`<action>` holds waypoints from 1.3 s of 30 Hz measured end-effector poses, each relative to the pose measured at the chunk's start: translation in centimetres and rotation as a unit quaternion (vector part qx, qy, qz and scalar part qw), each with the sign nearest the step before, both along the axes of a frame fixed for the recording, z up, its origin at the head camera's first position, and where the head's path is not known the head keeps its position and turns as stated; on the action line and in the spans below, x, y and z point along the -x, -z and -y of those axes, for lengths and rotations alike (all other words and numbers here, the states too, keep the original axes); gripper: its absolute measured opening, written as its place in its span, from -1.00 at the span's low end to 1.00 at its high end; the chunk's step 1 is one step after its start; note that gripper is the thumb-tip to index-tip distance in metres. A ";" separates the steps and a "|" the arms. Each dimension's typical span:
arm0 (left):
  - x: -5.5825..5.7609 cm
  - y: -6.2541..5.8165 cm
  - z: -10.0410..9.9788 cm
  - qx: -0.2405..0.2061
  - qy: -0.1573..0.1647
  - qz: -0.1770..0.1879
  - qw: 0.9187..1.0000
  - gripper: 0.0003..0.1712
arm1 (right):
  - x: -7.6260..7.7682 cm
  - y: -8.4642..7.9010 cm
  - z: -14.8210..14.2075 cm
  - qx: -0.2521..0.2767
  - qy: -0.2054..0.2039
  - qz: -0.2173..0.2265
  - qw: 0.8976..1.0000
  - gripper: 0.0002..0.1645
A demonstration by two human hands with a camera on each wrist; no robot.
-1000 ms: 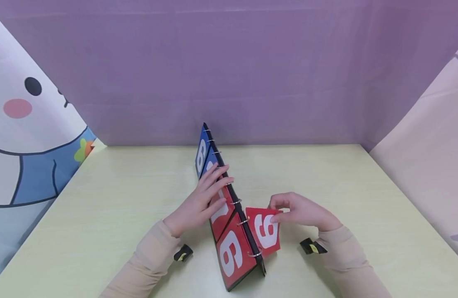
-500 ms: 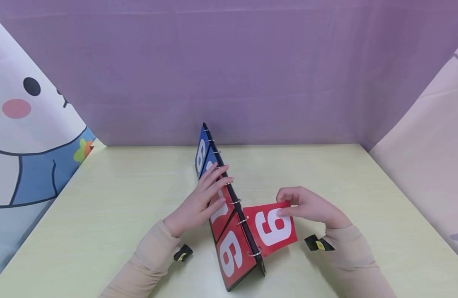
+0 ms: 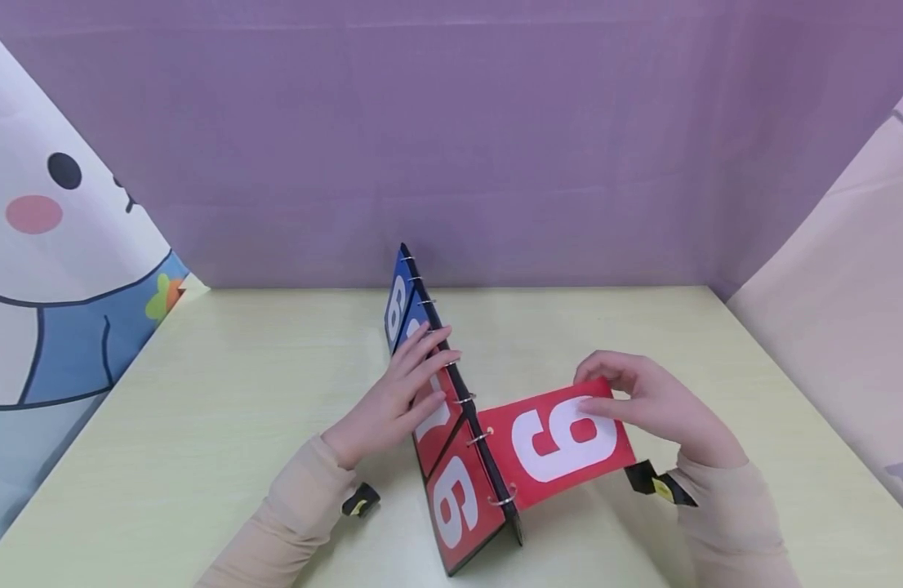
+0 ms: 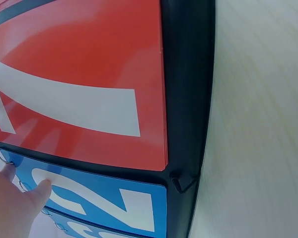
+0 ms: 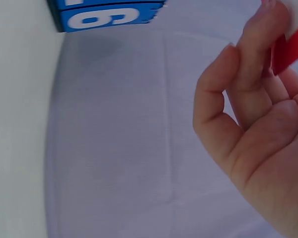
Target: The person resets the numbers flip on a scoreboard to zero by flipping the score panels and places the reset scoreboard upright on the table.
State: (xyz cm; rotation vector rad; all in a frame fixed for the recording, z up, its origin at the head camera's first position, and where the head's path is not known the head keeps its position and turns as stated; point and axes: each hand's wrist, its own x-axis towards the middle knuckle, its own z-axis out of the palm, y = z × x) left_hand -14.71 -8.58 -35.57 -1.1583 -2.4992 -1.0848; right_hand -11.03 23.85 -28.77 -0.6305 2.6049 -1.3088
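Observation:
A flip scoreboard (image 3: 488, 461) stands tent-like on the table, its number cards hung on metal rings along a black spine. My left hand (image 3: 393, 400) rests on its left face, fingers extended to the top edge. In the left wrist view, the thumb (image 4: 39, 193) lies against a blue card (image 4: 99, 203) with a white digit. On the other side, my right hand (image 3: 653, 404) pinches the far end of a red card (image 3: 558, 445) with a white digit, held out from the rings. Only that card's corner (image 5: 290, 49) shows in the right wrist view.
The pale table (image 3: 275, 351) runs back to a purple cloth backdrop (image 3: 451, 147). A printed cartoon cloth (image 3: 69, 245) hangs at the left, a pale one (image 3: 848, 269) at the right. A black strap piece (image 3: 361, 500) is beside the left wrist, another (image 3: 660, 483) beside the right.
My right hand has moved right and slightly away, drawing the red card outward so its digit shows more fully and lies flatter. The left hand and the scoreboard stay in place.

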 end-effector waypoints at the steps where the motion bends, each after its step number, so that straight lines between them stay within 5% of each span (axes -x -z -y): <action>1: 0.0 0.0 0.0 0.000 -0.001 0.001 1.000 -0.44 | -0.2 -0.2 -0.1 0.008 0.004 -0.007 1.000 -0.73; 8: -0.1 -0.2 0.0 0.003 -0.006 0.006 1.000 -0.44 | -1.7 -1.3 -1.0 0.062 0.013 -0.050 0.997 -0.57; 17: -0.2 -0.3 0.0 0.007 -0.012 0.010 1.000 -0.43 | -3.7 -2.5 -2.2 0.152 -0.041 -0.091 0.983 -0.37; 26: -0.2 -0.4 -0.1 0.005 -0.008 0.008 1.000 -0.42 | -4.7 -3.0 -0.7 0.305 -0.144 -0.135 0.932 -0.21; 32: -0.1 -0.4 -0.1 0.005 -0.008 0.007 1.000 -0.42 | -5.5 -2.7 1.1 0.342 -0.121 -0.229 0.903 -0.30; 39: -0.1 -0.3 -0.1 0.002 -0.006 0.003 1.000 -0.43 | -6.3 -1.8 3.9 0.273 -0.062 -0.310 0.908 -0.15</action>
